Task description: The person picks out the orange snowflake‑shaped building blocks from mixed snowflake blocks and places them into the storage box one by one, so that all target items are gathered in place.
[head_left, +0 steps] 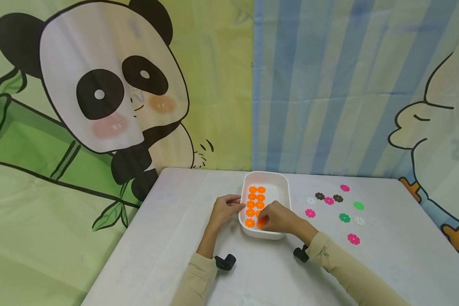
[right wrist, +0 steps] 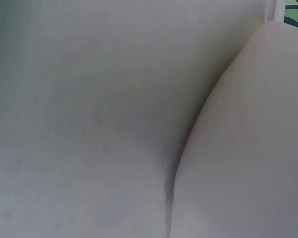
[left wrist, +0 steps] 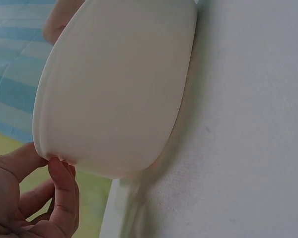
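A white rectangular tray (head_left: 282, 182) stands mid-table with several orange flower-shaped discs (head_left: 255, 197) laid in two columns inside. My left hand (head_left: 225, 209) holds the tray's left rim, fingers curled at the edge; in the left wrist view its fingers (left wrist: 62, 196) touch the tray's (left wrist: 114, 89) outer wall. My right hand (head_left: 277, 217) reaches into the tray's near end and pinches an orange disc (head_left: 261, 223) at the bottom of the right column. The right wrist view shows only the tray's wall (right wrist: 248, 148) and the table.
Loose flower discs lie right of the tray: pink (head_left: 353, 239), green (head_left: 344, 217), brown (head_left: 319, 196), white (head_left: 359, 220) ones. The white table (head_left: 168, 238) ends at cartoon backdrop curtains behind and on both sides.
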Motion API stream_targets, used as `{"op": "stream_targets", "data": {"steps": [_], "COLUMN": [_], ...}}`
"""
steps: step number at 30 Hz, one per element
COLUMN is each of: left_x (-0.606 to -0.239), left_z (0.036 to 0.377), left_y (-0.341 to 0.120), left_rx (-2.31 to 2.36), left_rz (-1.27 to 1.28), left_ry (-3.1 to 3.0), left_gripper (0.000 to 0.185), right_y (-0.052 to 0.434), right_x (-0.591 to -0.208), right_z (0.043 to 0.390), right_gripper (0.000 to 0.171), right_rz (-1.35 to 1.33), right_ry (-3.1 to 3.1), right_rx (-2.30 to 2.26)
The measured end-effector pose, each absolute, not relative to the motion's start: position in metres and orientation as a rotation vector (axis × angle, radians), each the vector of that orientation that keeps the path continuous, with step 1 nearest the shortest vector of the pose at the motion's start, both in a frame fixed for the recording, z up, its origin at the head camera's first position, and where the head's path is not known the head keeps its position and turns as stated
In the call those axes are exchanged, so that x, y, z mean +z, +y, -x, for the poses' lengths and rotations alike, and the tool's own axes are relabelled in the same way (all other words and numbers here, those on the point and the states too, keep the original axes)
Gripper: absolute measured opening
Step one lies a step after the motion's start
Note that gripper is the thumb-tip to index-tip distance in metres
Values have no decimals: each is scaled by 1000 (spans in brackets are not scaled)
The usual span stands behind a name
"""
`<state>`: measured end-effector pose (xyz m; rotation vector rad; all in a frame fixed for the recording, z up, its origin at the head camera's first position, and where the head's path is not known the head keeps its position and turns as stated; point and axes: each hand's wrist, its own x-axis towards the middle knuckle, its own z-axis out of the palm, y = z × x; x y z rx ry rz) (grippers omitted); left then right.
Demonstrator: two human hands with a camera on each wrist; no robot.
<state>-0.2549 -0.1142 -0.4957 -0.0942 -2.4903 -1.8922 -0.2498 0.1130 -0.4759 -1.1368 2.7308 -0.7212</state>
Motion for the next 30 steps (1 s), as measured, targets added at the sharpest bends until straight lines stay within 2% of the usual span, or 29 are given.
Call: {"op": "stream_targets", "data": {"steps": [18, 26, 30], "left_x": [-497, -496, -493], "left_z": [256, 256, 260], "left_y": [-112, -114, -119], "left_rx": [-1904, -1876, -1694], "left_rz": [94, 119, 125], "left_ry": [-2483, -2534, -2612], "left_gripper": [36, 38, 41], "right_y": [112, 126, 148], "right_x": [-479, -475, -462], "right_z": [251, 254, 261], "right_gripper": [18, 25, 32], "right_rz": [1160, 1016, 937], "right_ry": [2775, 2853, 3055], "right_rx": [-731, -1216, -1326]}}
